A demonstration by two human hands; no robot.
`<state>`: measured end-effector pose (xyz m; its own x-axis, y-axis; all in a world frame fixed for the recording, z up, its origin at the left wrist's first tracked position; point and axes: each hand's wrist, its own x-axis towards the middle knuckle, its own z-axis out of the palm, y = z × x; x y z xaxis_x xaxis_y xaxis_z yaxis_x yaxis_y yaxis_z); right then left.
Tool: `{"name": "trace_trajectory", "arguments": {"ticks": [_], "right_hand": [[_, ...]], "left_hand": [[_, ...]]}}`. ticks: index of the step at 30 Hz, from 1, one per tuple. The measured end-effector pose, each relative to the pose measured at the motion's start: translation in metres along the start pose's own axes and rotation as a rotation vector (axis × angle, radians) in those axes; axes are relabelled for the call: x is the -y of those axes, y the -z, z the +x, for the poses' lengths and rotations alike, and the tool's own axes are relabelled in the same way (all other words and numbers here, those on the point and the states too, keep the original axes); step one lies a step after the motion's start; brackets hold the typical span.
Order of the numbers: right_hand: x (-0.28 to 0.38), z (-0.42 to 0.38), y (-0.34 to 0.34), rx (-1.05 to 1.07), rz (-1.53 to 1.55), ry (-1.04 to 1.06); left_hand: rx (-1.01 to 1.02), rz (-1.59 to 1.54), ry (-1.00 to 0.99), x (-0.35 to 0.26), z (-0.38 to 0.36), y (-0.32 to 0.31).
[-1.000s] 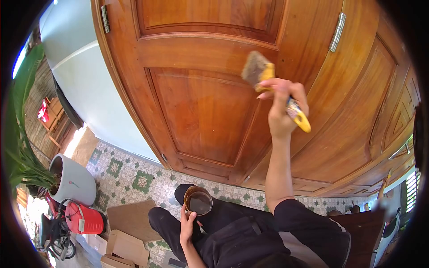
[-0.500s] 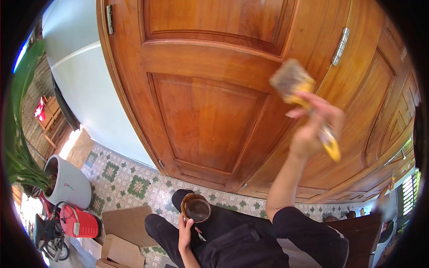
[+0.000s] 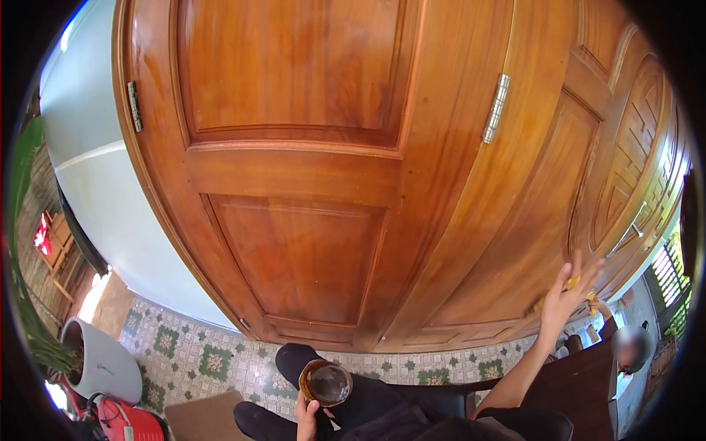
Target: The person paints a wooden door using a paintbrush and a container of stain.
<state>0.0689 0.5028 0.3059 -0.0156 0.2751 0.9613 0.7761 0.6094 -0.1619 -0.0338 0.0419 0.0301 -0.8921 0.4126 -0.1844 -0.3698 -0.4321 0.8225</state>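
Down by my knee, my left hand (image 3: 308, 416) grips the side of a brown-rimmed bowl (image 3: 327, 383) with dark, shiny liquid inside. My right hand (image 3: 568, 288) is stretched far out to the right, close to the lower part of a varnished wooden door panel (image 3: 507, 272). Between its fingers shows the yellow handle of a paintbrush (image 3: 573, 282); the hand covers much of the brush, and motion blurs it. Straight ahead stands another panelled wooden door (image 3: 294, 173) with a glossy orange-brown surface.
At the right, a co-worker (image 3: 631, 349) is near the door, one hand (image 3: 597, 304) raised. A potted plant's grey pot (image 3: 110, 367), a red container (image 3: 125, 422) and a cardboard sheet (image 3: 202, 417) stand or lie at left on the patterned tile floor (image 3: 213, 361).
My right hand has swung with the paintbrush from in front of the door down and to the right. The view has turned right and up. My left hand still holds the bowl.
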Motion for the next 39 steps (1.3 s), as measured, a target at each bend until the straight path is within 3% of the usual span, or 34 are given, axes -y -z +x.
{"name": "trace_trajectory", "arguments": {"ticks": [1,2,3,5,6,8,10,11,13,17,19,21,22,24,28,35,38,39], "right_hand": [[-0.007,-0.002,-0.002,-0.105,-0.181,-0.012],[0.007,0.012,0.013,-0.259,-0.130,-0.044],[0.011,0.015,0.023,-0.238,-0.139,-0.053],[0.019,0.022,0.034,-0.137,0.301,-0.004],[0.035,0.021,0.039,0.085,0.554,-0.113],[0.041,0.013,0.049,0.773,0.958,-0.350],[0.061,0.002,0.056,1.253,1.342,-0.294],[0.072,-0.002,0.059,1.255,1.341,-0.301],[0.092,-0.005,0.060,1.216,1.324,0.232],[0.117,0.011,0.058,1.226,1.160,0.021],[0.135,0.030,0.051,0.882,1.318,-0.074],[0.158,0.050,0.030,0.476,1.456,-0.005],[0.172,0.061,0.018,0.470,1.454,-0.001],[0.192,0.071,-0.002,0.057,1.616,0.006],[0.189,0.049,-0.025,0.082,1.525,-0.168],[0.153,-0.059,-0.047,0.174,1.529,-0.288],[0.139,-0.090,-0.044,0.288,1.545,-0.259],[0.136,-0.095,-0.041,0.411,1.552,-0.281]], "left_hand": [[-0.004,0.005,0.004,0.007,0.006,0.001],[0.009,0.095,-0.061,0.008,0.011,-0.001],[0.021,0.193,-0.116,0.011,0.013,0.003],[0.060,0.104,-0.063,0.030,0.018,0.019],[0.074,0.118,-0.053,0.031,0.019,0.019],[0.069,0.130,-0.044,0.026,0.019,0.012],[0.093,0.159,-0.045,0.017,0.021,0.004],[0.092,0.164,-0.040,0.011,0.023,0.001],[0.074,0.223,-0.019,0.004,0.024,-0.004],[0.072,0.251,0.030,-0.007,0.030,-0.004],[0.056,0.243,0.033,-0.006,0.032,-0.002],[0.050,0.237,0.039,-0.005,0.035,-0.004],[0.023,0.242,0.009,-0.005,0.034,-0.006],[-0.001,0.245,-0.009,-0.001,0.032,-0.004],[-0.015,0.166,0.063,0.008,0.038,0.012],[-0.015,0.124,0.057,0.012,0.036,0.022],[-0.050,0.103,0.081,0.016,0.038,0.023],[-0.049,0.107,0.077,0.017,0.040,0.027]]}}
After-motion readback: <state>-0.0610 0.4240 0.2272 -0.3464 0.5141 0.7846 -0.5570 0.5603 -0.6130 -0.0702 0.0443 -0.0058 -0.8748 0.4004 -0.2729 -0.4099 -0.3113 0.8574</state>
